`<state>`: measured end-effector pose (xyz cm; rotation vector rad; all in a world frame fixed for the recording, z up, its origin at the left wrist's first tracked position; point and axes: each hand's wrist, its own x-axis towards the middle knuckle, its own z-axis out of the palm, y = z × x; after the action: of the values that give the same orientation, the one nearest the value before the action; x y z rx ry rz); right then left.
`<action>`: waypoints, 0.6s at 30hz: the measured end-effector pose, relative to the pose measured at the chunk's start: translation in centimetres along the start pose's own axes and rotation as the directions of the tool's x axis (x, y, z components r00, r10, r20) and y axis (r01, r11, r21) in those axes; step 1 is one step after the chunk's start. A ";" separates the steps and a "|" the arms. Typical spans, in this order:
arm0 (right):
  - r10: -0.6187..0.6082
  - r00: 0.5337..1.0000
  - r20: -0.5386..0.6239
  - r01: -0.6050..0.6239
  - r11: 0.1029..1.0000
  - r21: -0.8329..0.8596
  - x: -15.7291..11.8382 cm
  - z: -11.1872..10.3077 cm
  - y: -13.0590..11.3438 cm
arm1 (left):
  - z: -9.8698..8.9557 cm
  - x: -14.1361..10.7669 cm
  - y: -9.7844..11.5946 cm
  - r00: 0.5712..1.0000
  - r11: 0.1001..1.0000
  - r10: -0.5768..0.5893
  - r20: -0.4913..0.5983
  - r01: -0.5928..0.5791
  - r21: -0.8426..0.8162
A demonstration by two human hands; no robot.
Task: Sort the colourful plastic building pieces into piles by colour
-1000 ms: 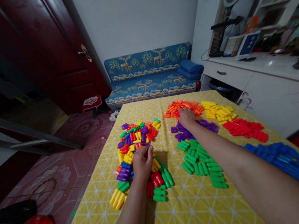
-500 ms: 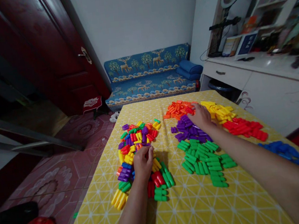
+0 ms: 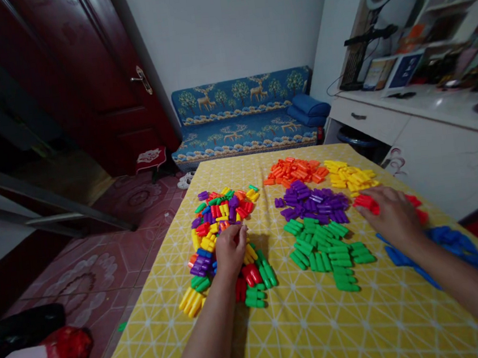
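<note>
The left hand (image 3: 230, 251) arches over the mixed pile (image 3: 207, 243) on the bench (image 3: 290, 339), wrist bent, thumb drawn up near the curled fingers. The right hand (image 3: 390, 215) reaches out flatter, back upward, across the red pieces (image 3: 366, 204), pointing inward. From where I stand, I can't tell whether either grip has anything, nor how wide the right one is.

Tablecloth (image 3: 306, 331) yellow, white crisscross lines making triangles; orange blocks (image 3: 293, 171), yellow blocks (image 3: 350, 176), purple blocks (image 3: 314, 202), green blocks (image 3: 318, 244), red blocks (image 3: 365, 204), blue blocks (image 3: 463, 246), plus a mixed pile (image 3: 225, 209) in all six colours. Sofa (image 3: 233, 127) blue with green trees, tan deer, cream-brown wave bands. Door (image 3: 84, 87) dark red, wall (image 3: 223, 27) pale grey, cabinet (image 3: 453, 151) white, floor tiles (image 3: 82, 275) dull red with paler floral pattern.
</note>
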<state>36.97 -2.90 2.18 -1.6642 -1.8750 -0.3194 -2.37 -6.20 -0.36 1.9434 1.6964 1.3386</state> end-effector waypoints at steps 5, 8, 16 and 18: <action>-0.216 0.883 0.417 0.011 0.897 0.443 -6.5 0.6 -15.6 | -0.1 0.0 0.2 1.000 1.000 -0.009 -0.003 0.009 -0.014; -0.218 0.798 0.562 -0.075 0.890 0.451 -9.2 2.5 -22.1 | -0.2 -0.1 0.2 1.000 0.999 -0.026 -0.015 0.025 -0.041; -0.023 0.918 0.396 -0.251 0.739 0.625 -7.4 8.1 -25.4 | -1.7 1.1 -0.1 0.990 0.958 -0.141 0.018 0.141 -0.251; 0.021 0.937 0.348 -0.268 0.681 0.681 -7.3 8.8 -25.2 | -2.5 1.5 0.1 0.990 0.960 -0.118 0.080 0.135 -0.245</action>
<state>10.51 -8.60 -3.69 -1.3166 -1.7158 0.7311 -4.26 -5.84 1.77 1.6901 1.5123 1.3540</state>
